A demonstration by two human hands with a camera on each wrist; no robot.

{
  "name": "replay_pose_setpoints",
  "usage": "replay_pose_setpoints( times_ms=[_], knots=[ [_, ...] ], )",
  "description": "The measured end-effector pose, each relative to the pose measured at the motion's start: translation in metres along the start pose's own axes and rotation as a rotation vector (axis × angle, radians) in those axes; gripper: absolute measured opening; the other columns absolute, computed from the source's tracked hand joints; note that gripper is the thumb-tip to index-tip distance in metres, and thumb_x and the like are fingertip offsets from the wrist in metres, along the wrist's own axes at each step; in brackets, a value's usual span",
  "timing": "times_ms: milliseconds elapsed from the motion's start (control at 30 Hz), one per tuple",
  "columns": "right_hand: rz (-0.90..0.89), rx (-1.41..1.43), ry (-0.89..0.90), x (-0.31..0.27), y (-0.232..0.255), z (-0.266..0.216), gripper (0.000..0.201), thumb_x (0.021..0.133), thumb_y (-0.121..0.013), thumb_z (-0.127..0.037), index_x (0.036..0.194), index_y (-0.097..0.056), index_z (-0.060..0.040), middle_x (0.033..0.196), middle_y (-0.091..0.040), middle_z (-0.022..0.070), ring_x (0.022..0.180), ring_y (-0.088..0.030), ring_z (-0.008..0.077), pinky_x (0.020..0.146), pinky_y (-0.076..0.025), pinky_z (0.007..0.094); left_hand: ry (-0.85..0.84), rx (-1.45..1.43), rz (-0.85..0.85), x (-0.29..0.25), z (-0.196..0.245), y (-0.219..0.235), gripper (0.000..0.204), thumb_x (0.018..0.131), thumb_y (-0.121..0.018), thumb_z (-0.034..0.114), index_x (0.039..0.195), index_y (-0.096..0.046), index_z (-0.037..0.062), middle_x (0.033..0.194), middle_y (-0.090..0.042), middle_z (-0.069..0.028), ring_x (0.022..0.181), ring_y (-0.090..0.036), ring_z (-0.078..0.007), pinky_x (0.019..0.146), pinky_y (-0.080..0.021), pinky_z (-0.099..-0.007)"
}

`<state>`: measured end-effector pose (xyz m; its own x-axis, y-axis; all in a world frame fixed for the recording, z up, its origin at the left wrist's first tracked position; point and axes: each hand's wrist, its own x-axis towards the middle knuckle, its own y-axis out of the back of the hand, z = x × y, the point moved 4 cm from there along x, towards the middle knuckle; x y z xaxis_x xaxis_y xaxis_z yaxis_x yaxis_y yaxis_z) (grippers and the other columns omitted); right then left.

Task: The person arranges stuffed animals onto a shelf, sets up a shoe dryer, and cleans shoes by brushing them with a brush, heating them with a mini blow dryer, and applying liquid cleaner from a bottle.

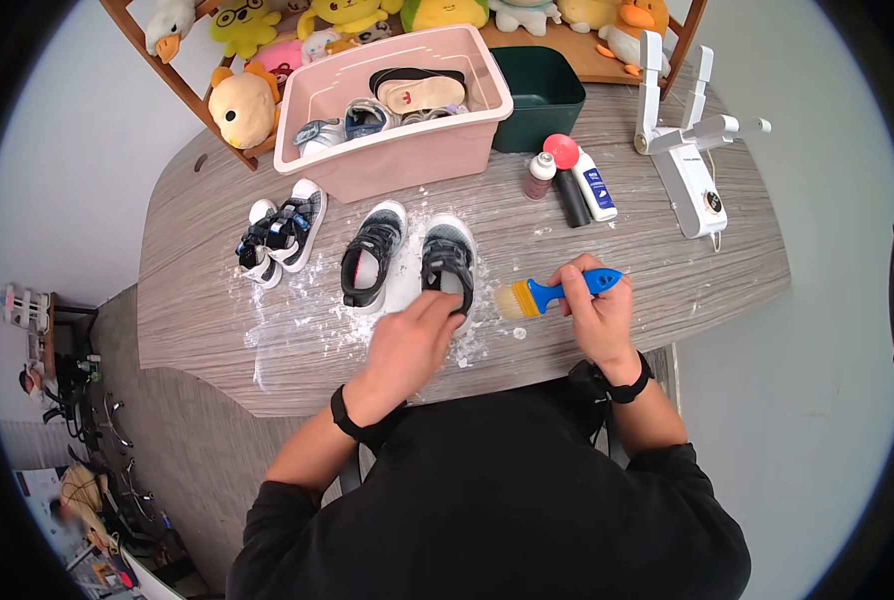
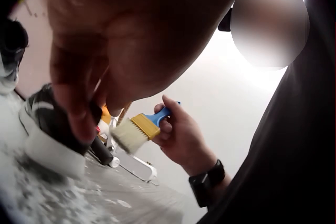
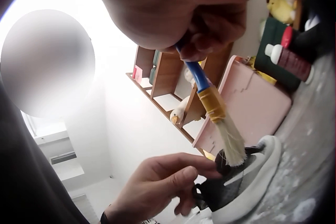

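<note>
A dark grey and black shoe with a white sole (image 1: 449, 240) stands on the table, toe pointing away from me. My left hand (image 1: 407, 340) grips it at the heel collar, fingers at the opening. In my right hand (image 1: 599, 315) is a flat paintbrush with a blue handle, yellow ferrule (image 1: 529, 298) and pale bristles, gripped by the handle. Those bristles point left, a short way from the shoe's heel in the head view; in the right wrist view the bristles (image 3: 232, 145) overlap the collar. The matching shoe (image 1: 372, 255) stands just to the left.
White residue (image 1: 404, 265) is spread around the shoes. Another small pair of shoes (image 1: 285, 232) sits left. Behind are a pink bin (image 1: 407, 160) holding shoes and a dark green bin (image 1: 542, 138). Several bottles, including a white bottle (image 1: 597, 188), and a white upright appliance (image 1: 692, 185) occupy the right.
</note>
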<state>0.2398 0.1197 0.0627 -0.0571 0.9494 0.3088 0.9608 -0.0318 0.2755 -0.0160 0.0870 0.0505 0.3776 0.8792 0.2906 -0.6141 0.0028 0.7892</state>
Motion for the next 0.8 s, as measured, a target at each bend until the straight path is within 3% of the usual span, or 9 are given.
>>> replay_pose_setpoints(
  times_ms=[133, 200, 233, 300, 333, 400, 600, 667, 800],
  knots=[
    [-0.056, 0.021, 0.007, -0.004, -0.005, -0.008, 0.015, 0.105, -0.068, -0.014, 0.097, -0.073, -0.0024, 0.072, -0.068, 0.0055, 0.063, -0.065, 0.0143, 0.060, -0.050, 0.0303, -0.057, 0.148, 0.197, 0.032, -0.012, 0.022, 0.033, 0.091, -0.079, 0.009, 0.122, -0.073, 0.0038, 0.112, -0.074, -0.0119, 0.096, -0.074, -0.0324, 0.079, -0.060, -0.0416],
    [-0.087, 0.046, 0.070, -0.002, -0.013, -0.022, 0.010, 0.103, -0.072, -0.013, 0.101, -0.073, -0.0029, 0.079, -0.071, 0.0079, 0.067, -0.068, 0.0180, 0.063, -0.052, 0.0323, -0.200, 0.183, 0.046, 0.052, -0.023, 0.018, 0.033, 0.085, -0.080, 0.007, 0.118, -0.075, 0.0049, 0.111, -0.074, -0.0090, 0.104, -0.071, -0.0317, 0.085, -0.059, -0.0424],
    [-0.186, -0.017, 0.170, 0.000, -0.020, -0.030, 0.011, 0.100, -0.076, -0.013, 0.103, -0.072, -0.0031, 0.086, -0.072, 0.0097, 0.072, -0.069, 0.0223, 0.067, -0.054, 0.0340, -0.180, 0.189, -0.066, 0.059, -0.035, 0.012, 0.031, 0.082, -0.080, 0.006, 0.114, -0.078, 0.0049, 0.108, -0.074, -0.0093, 0.102, -0.069, -0.0323, 0.090, -0.057, -0.0438],
    [-0.336, -0.105, 0.353, 0.004, -0.037, -0.040, 0.024, 0.092, -0.085, -0.018, 0.106, -0.071, -0.0044, 0.092, -0.071, 0.0114, 0.079, -0.070, 0.0302, 0.071, -0.056, 0.0395, -0.188, 0.180, -0.093, 0.071, -0.046, 0.009, 0.030, 0.083, -0.080, 0.006, 0.112, -0.079, 0.0048, 0.107, -0.074, -0.0098, 0.100, -0.069, -0.0323, 0.089, -0.058, -0.0438],
    [-0.338, -0.106, 0.354, 0.006, -0.041, -0.039, 0.024, 0.092, -0.085, -0.018, 0.106, -0.071, -0.0044, 0.092, -0.071, 0.0114, 0.079, -0.070, 0.0302, 0.071, -0.056, 0.0395, -0.200, 0.168, -0.126, 0.074, -0.047, 0.008, 0.028, 0.083, -0.079, 0.006, 0.111, -0.080, 0.0046, 0.107, -0.074, -0.0103, 0.099, -0.069, -0.0323, 0.088, -0.058, -0.0438],
    [-0.461, -0.265, 0.550, 0.003, -0.054, -0.038, 0.023, 0.092, -0.083, -0.020, 0.105, -0.070, -0.0062, 0.090, -0.066, 0.0084, 0.081, -0.068, 0.0273, 0.070, -0.056, 0.0400, -0.208, 0.177, -0.136, 0.076, -0.045, 0.007, 0.026, 0.084, -0.079, 0.008, 0.110, -0.079, 0.0044, 0.102, -0.073, -0.0106, 0.099, -0.069, -0.0316, 0.086, -0.058, -0.0428],
    [-0.503, -0.568, 0.727, -0.007, -0.069, -0.029, 0.013, 0.095, -0.074, -0.018, 0.103, -0.068, -0.0091, 0.089, -0.056, 0.0059, 0.086, -0.064, 0.0233, 0.069, -0.056, 0.0355, -0.216, 0.156, -0.171, 0.069, -0.032, -0.007, 0.020, 0.086, -0.078, 0.011, 0.104, -0.077, 0.0014, 0.091, -0.067, -0.0118, 0.092, -0.068, -0.0329, 0.080, -0.057, -0.0438],
    [-0.502, -0.557, 0.709, -0.003, -0.074, -0.020, 0.013, 0.095, -0.073, -0.018, 0.104, -0.068, -0.0088, 0.090, -0.057, 0.0069, 0.088, -0.064, 0.0242, 0.070, -0.056, 0.0369, -0.265, 0.120, -0.070, 0.067, -0.030, -0.005, 0.013, 0.087, -0.077, 0.013, 0.087, -0.071, 0.0012, 0.087, -0.064, -0.0118, 0.090, -0.069, -0.0310, 0.078, -0.059, -0.0432],
    [-0.502, -0.451, 0.617, 0.010, -0.082, -0.009, 0.014, 0.096, -0.073, -0.018, 0.103, -0.067, -0.0076, 0.092, -0.061, 0.0078, 0.088, -0.065, 0.0275, 0.071, -0.056, 0.0415, -0.267, 0.127, -0.074, 0.063, -0.032, -0.007, 0.012, 0.087, -0.076, 0.012, 0.089, -0.071, 0.0019, 0.089, -0.064, -0.0110, 0.089, -0.068, -0.0302, 0.078, -0.059, -0.0427]
  ],
)
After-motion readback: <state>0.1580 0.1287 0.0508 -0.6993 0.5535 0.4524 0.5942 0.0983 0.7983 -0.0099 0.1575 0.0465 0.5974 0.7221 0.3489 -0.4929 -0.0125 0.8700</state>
